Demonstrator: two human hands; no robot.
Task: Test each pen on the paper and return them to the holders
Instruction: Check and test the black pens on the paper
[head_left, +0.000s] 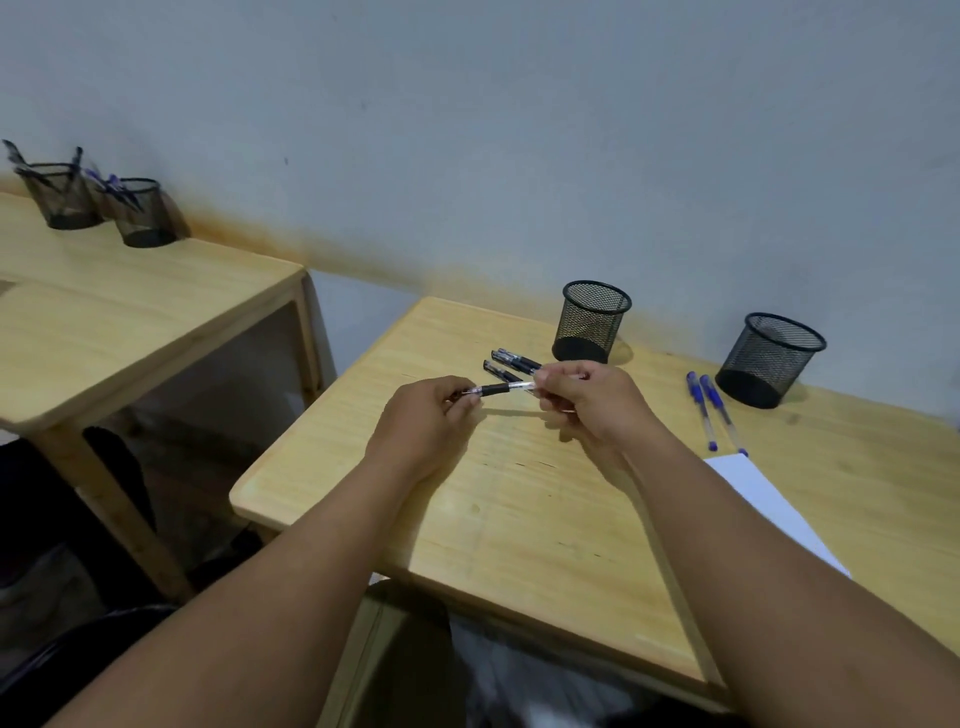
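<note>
- The black pen (506, 387) lies crosswise between both hands, above the table (519, 519), its long axis running left to right; the left hand (426, 421) pinches the cap end and the right hand (587, 395) grips the clear barrel.
- Judging by this, the cap is about to come off; the paper (763, 493) lies to the right of the right hand, the nearer one.
- Just beyond the hands lie more black pens (511, 361), with an empty mesh holder (592, 322) behind them.
- Further right, two blue pens (711, 410) lie beside a second holder (771, 358).
- Nothing stands between pen and paper.
</note>
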